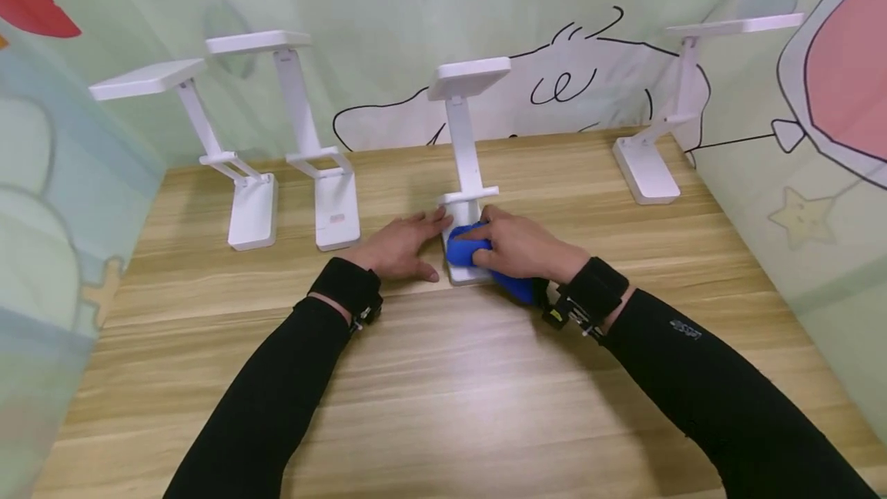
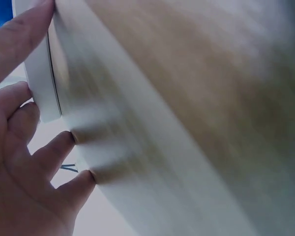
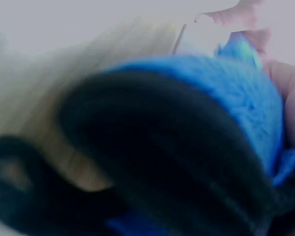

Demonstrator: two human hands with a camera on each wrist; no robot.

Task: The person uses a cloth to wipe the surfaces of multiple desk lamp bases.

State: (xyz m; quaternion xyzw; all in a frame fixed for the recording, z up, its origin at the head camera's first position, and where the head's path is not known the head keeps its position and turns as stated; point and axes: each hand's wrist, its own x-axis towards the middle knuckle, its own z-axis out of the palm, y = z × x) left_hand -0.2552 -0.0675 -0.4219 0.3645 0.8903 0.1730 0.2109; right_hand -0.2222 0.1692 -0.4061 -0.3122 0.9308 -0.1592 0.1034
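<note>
A white folding desk lamp [image 1: 463, 145] stands at the middle of the wooden table, its head raised toward the back wall. My right hand [image 1: 523, 245] grips a blue cloth [image 1: 464, 252] and presses it on the lamp's base; part of the cloth trails below toward the wrist. In the right wrist view the blue cloth [image 3: 231, 93] looks fluffy, with a wide black edge close to the camera. My left hand [image 1: 402, 246] lies at the left side of the base with fingers spread. In the left wrist view its fingertips touch the base's edge [image 2: 43, 83] and the tabletop.
Two more white lamps, a far-left one [image 1: 252, 210] and one nearer the middle [image 1: 337, 210], stand left of my hands. Another white lamp [image 1: 647, 168] stands at the table's back right. A printed cloth wall [image 1: 388, 37] borders the wooden table [image 1: 443, 406].
</note>
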